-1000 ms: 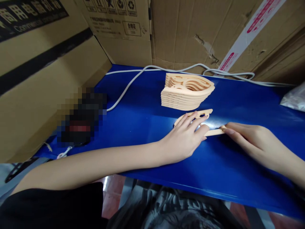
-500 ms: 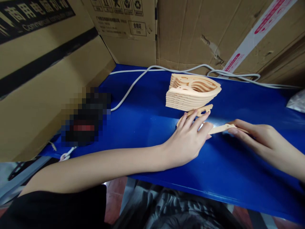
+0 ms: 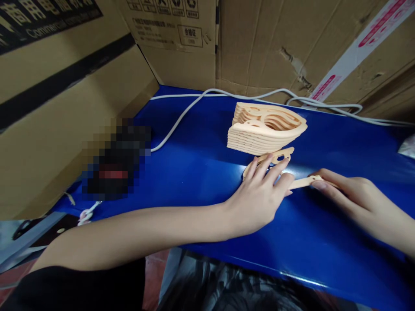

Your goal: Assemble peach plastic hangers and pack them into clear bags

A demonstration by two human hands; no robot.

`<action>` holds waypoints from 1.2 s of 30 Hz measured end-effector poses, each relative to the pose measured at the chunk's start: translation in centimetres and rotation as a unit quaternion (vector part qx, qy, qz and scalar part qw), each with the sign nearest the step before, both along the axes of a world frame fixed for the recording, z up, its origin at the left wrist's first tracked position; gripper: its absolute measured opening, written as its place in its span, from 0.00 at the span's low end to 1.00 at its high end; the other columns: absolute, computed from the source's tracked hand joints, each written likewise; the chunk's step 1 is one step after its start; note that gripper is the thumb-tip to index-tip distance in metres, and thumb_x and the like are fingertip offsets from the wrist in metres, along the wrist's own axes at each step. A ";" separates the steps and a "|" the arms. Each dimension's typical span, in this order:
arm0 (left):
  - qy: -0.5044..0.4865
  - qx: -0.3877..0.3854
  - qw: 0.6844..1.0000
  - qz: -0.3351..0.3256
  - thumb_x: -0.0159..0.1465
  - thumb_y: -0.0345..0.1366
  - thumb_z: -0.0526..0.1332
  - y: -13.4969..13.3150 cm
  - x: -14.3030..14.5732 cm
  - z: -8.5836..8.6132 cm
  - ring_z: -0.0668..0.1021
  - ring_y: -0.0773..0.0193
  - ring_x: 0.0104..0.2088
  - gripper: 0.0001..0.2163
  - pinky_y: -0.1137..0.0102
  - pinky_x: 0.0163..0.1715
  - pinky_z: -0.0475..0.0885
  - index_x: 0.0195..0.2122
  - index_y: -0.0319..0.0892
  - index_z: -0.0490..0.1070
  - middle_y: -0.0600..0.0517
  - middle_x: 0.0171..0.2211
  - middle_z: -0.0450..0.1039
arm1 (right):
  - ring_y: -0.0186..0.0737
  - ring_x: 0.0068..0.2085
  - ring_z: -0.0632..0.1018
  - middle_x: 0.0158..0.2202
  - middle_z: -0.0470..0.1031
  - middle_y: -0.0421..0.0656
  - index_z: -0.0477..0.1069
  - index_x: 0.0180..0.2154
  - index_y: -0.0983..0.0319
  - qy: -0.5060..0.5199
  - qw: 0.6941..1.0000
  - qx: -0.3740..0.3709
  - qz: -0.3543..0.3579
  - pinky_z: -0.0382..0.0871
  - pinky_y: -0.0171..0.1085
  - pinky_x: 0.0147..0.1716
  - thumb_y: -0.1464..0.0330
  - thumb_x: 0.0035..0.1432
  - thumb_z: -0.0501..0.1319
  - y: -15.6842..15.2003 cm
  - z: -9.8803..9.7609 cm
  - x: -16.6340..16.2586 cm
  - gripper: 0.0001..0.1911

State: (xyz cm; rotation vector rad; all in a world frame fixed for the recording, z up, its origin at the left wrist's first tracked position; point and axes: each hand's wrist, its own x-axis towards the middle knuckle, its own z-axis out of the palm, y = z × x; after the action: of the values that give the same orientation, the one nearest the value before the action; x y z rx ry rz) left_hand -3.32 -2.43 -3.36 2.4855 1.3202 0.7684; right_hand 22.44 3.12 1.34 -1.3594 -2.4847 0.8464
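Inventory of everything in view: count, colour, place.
Table: one, blue, centre
Stack of curved pieces: one, pale tan, mid-table towards back
Curved piece: one, pale tan, in front of stack
Strip: one, pale tan, right of curved piece, possibly joined
Cable: at least one, white, along table's back
Cardboard boxes: at least two, brown, left and back
Tape: one, white-red, back right
Pixelated patch: one, black-red, table's left
Plastic-looking item: one, greyish, right edge
Knotted cord: one, whitish, table's left end
Grey bars: count unclear, lower left
Floor: one, reddish, below table
Patterned clothing: one, dark, bottom centre
Sleeve: one, black, bottom left
Left grip: one, over curved piece
Right grip: one, pinching strip
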 end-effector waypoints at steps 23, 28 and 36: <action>0.020 0.026 0.999 -0.012 0.84 0.35 0.49 -0.3 -0.3 0.0 0.65 0.39 0.79 0.20 0.41 0.76 0.67 0.66 0.39 0.77 0.41 0.78 0.65 | 0.38 0.22 0.78 0.25 0.78 0.37 0.73 0.36 0.55 0.026 0.999 0.028 -0.026 0.69 0.34 0.22 0.43 0.75 0.57 -1.0 0.3 -0.9 0.26; 0.019 0.037 0.999 -0.007 0.84 0.34 0.47 -0.2 -0.2 0.1 0.66 0.38 0.79 0.21 0.42 0.76 0.68 0.65 0.38 0.78 0.41 0.77 0.66 | 0.43 0.27 0.81 0.32 0.82 0.41 0.75 0.41 0.54 -0.002 0.997 0.053 -0.054 0.71 0.37 0.26 0.45 0.75 0.57 -1.3 -0.6 0.1 0.22; 0.013 0.030 0.999 -0.007 0.84 0.34 0.45 -0.2 -0.2 0.1 0.66 0.38 0.79 0.22 0.41 0.76 0.68 0.65 0.37 0.78 0.40 0.78 0.65 | 0.42 0.29 0.83 0.31 0.82 0.39 0.76 0.41 0.53 0.014 0.999 0.042 -0.013 0.72 0.35 0.27 0.48 0.78 0.54 -1.0 -1.1 0.3 0.21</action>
State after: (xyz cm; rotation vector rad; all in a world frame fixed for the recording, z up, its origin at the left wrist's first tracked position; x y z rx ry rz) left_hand -3.56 -2.66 -3.22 2.5560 1.3064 0.7867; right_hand 22.76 2.15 0.29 -1.3384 -2.4469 0.7428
